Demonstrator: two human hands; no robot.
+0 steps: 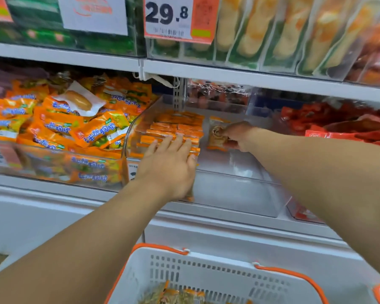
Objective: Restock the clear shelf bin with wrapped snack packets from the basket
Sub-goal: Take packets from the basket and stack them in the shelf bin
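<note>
The clear shelf bin (235, 189) sits on the middle shelf, its left half filled with stacked orange-wrapped snack packets (178, 128). My left hand (169, 165) lies flat with straight fingers on the front of that stack. My right hand (237, 136) reaches into the bin and pinches one wrapped packet (215, 134) showing a round brown snack, held upright beside the stack. The white basket (206, 273) with orange trim is at the bottom; a few packets (171, 295) show inside it.
An adjoining bin at left holds orange and green packets (59, 126). Red packets (342, 123) fill the bin at right. A shelf above carries packaged rolls and a price tag (178, 17). The right half of the clear bin's floor (233, 159) is bare.
</note>
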